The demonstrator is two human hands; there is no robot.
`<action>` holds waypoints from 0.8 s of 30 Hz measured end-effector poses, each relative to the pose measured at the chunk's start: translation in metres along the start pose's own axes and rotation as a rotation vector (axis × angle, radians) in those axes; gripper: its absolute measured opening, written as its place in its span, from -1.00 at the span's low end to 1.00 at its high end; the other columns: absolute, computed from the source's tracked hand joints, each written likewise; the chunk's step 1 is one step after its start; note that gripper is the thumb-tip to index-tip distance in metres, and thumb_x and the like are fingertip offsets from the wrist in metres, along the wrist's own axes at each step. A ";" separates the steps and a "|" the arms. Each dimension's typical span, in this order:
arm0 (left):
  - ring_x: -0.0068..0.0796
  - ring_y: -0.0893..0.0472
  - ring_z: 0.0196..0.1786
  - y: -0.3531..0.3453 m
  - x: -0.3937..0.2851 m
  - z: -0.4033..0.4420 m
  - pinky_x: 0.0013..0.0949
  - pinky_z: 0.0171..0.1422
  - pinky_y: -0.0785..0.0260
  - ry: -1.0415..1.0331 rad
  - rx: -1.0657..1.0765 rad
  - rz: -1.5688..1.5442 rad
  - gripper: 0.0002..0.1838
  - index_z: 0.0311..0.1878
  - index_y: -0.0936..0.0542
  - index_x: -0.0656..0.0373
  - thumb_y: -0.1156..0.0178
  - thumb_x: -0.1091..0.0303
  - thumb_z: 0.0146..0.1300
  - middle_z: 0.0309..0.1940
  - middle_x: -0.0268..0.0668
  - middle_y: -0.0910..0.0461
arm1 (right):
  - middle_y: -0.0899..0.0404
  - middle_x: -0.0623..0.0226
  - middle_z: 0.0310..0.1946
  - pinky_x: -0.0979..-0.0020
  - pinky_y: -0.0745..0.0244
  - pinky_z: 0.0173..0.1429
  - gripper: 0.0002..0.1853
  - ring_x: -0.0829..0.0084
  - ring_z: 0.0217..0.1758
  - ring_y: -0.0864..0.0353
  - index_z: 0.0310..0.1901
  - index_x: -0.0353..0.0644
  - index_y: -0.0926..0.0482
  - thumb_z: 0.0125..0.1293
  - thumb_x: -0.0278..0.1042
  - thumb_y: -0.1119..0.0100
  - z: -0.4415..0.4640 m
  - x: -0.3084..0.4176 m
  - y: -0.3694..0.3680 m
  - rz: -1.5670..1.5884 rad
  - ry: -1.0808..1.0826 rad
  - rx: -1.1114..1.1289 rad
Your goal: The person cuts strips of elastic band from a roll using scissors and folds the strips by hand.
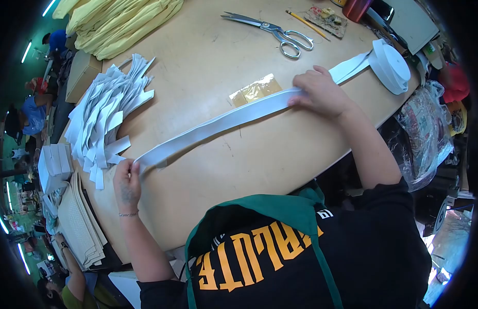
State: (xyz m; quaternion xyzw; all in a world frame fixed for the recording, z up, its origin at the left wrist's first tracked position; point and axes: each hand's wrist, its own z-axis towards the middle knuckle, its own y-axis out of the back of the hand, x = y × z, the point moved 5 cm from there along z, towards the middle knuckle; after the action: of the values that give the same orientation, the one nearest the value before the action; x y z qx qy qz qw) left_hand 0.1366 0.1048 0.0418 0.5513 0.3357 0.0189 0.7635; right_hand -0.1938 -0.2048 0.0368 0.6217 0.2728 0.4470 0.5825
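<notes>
A long white fabric strip (213, 127) stretches across the table between my two hands. My left hand (127, 181) pinches its end at the lower left, close to a pile of cut white strips (107, 110). Toward the right, my right hand (321, 92) grips the strip between thumb and fingers. Beyond that hand the strip runs on to a white roll (391, 67) near the table's right edge. A piece of clear brown tape (256, 89) lies on the table just behind the strip.
Large scissors (270, 28) and a yellow pencil (307, 24) lie at the back. Folded yellow cloth (120, 23) is stacked at the back left. Textured sheets (80, 221) and a white box (54, 166) sit along the left edge. Other people work farther left.
</notes>
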 end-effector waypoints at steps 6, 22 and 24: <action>-0.56 -0.33 -0.47 0.021 0.051 -0.029 -0.46 -0.35 -0.23 0.178 -0.115 0.019 -0.83 -0.32 -0.49 0.26 -0.07 0.35 0.32 -0.56 -0.34 -0.38 | -0.50 0.18 -0.38 0.19 -0.27 0.07 -0.48 0.16 -0.17 -0.47 -0.32 -0.19 -0.48 0.05 0.20 -0.21 -0.042 -0.106 0.019 -0.168 -0.132 -0.170; -0.47 -0.37 -0.44 -0.002 -0.012 -0.044 -0.46 -0.29 -0.24 0.191 0.013 0.014 -0.88 -0.35 -0.47 0.27 -0.09 0.43 0.26 -0.53 -0.28 -0.39 | -0.47 0.05 -0.25 0.15 -0.29 -0.01 -0.53 0.02 -0.13 -0.40 -0.25 -0.20 -0.43 -0.04 -0.01 -0.33 -0.072 -0.253 0.055 -0.358 -0.198 -0.011; -0.47 -0.38 -0.43 0.009 -0.014 -0.042 -0.44 -0.29 -0.25 0.214 0.057 -0.055 -0.88 -0.38 -0.46 0.29 -0.10 0.43 0.23 -0.53 -0.26 -0.39 | -0.50 0.14 -0.11 0.11 -0.20 0.18 -0.41 0.07 0.07 -0.38 -0.16 -0.16 -0.45 -0.15 0.07 -0.36 -0.049 -0.204 0.068 -0.369 -0.413 0.245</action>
State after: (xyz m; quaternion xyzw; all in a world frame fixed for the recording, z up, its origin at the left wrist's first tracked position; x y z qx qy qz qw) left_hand 0.1068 0.1376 0.0495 0.5584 0.4308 0.0472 0.7074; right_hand -0.3409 -0.3681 0.0498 0.7050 0.3089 0.1614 0.6177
